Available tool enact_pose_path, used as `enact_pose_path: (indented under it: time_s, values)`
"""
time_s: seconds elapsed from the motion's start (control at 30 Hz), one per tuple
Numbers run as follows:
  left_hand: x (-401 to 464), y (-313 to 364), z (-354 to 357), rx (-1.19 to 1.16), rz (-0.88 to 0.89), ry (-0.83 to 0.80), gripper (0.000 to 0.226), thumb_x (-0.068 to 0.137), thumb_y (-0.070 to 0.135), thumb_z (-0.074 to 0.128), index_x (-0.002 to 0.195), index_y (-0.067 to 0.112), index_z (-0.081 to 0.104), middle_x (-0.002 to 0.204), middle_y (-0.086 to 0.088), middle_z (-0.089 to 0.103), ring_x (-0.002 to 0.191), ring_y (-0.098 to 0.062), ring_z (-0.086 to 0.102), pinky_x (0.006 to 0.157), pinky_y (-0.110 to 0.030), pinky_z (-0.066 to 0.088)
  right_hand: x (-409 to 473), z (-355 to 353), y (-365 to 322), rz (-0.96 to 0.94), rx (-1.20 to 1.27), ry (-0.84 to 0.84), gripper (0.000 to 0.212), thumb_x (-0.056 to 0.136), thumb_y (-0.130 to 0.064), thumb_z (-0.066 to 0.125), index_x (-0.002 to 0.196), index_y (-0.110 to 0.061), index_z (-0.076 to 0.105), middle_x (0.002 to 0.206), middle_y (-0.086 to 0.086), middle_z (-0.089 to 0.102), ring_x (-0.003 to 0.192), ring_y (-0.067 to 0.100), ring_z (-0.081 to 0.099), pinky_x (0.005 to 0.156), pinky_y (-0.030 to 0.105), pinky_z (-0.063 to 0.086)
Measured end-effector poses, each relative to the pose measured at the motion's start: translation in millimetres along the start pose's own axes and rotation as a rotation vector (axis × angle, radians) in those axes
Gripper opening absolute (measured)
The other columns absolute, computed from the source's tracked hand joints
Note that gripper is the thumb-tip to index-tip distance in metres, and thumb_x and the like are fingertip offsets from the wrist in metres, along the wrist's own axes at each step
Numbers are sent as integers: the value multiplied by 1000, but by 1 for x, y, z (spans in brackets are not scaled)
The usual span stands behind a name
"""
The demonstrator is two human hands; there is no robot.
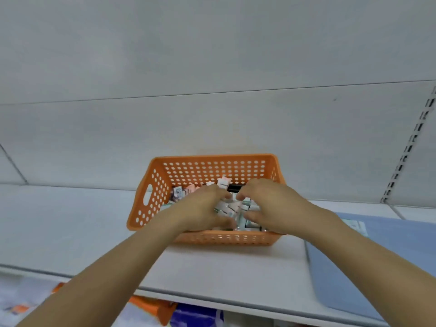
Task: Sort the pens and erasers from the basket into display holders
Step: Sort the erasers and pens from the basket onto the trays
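Note:
An orange perforated basket (pixel 162 171) stands on a white shelf (pixel 70 227). It holds several small wrapped erasers (pixel 230 207) in white, pink and green, and something black (pixel 233 188) lies toward its back. Both my hands are inside the basket. My left hand (pixel 203 210) curls its fingers round a bunch of erasers. My right hand (pixel 264 204) faces it, fingers and thumb curled round the same pile from the right. No display holders are in view.
A blue sheet or tray (pixel 368 263) lies on the shelf to the right, with a pale packet (pixel 356 226) at its far edge. Slotted shelf uprights (pixel 408 149) run up the right wall. Packaged goods (pixel 155 310) sit on the shelf below.

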State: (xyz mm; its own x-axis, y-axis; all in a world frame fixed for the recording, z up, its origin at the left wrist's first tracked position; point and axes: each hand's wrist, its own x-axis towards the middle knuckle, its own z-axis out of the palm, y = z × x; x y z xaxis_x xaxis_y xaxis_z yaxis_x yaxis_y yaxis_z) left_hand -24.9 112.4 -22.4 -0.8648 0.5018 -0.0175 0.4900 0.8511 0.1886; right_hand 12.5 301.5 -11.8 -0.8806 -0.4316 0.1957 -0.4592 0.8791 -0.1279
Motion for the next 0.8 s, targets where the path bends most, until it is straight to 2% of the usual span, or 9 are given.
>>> enact_pose_path:
  time_s: [0.1,0.17,0.23,0.3,0.37,0.5,0.57,0.67,0.8]
  values:
    - [15,3,8,208,10,38,77,73,64,68,134,24,45,129,0,48,120,-22,43,98,-42,44,28,10,-8,68,-140,-143,27,84,-31,65,107,-18,58,108,2,61,99,23,60,77,37,52]
    - [19,6,10,286,-10,50,85,69,69,69,134,22,40,128,-4,49,117,-26,45,93,-41,45,37,15,-9,106,-147,-228,42,79,-35,71,113,-18,55,111,2,59,100,23,59,75,34,50]
    - [20,3,10,244,-34,0,91,69,68,69,138,19,35,127,-7,52,113,-27,50,89,-39,45,41,18,-7,145,-123,-259,54,77,-35,74,122,-17,50,116,3,55,104,23,56,81,36,50]
    - [19,-5,7,160,-56,-53,77,76,61,67,134,18,40,123,-6,55,107,-24,54,84,-36,46,43,21,-5,164,-90,-243,49,78,-31,72,121,-17,52,114,3,58,102,23,56,84,38,51]
    - [17,-11,4,99,-65,-72,57,83,52,61,126,18,47,118,-4,57,99,-22,55,81,-35,48,46,23,-3,166,-91,-200,30,84,-24,63,112,-17,58,108,2,63,96,21,58,81,40,53]
    - [16,-14,-2,63,-40,-98,50,85,46,62,125,19,49,112,-1,57,93,-18,55,78,-34,49,49,24,-4,211,-134,-131,11,91,-14,54,98,-17,62,97,2,65,86,21,60,72,35,53]
    - [17,-17,-5,-64,-67,-88,45,83,42,66,120,22,53,101,3,57,81,-13,54,66,-29,44,47,23,-4,240,-123,-120,8,92,-17,55,92,-16,63,92,2,66,82,20,61,66,31,49]
    - [16,-21,-7,-173,-65,-70,26,82,35,70,102,26,56,87,6,55,64,-7,50,53,-24,37,43,21,-5,226,-60,-122,11,94,-24,55,91,-16,62,90,2,65,79,19,61,64,30,48]
    - [10,-17,-12,-254,-8,-61,16,84,26,71,92,24,58,88,7,53,63,-8,56,54,-27,52,40,20,-7,208,-68,-89,9,93,-19,56,92,-15,65,89,3,67,79,21,62,63,32,48]
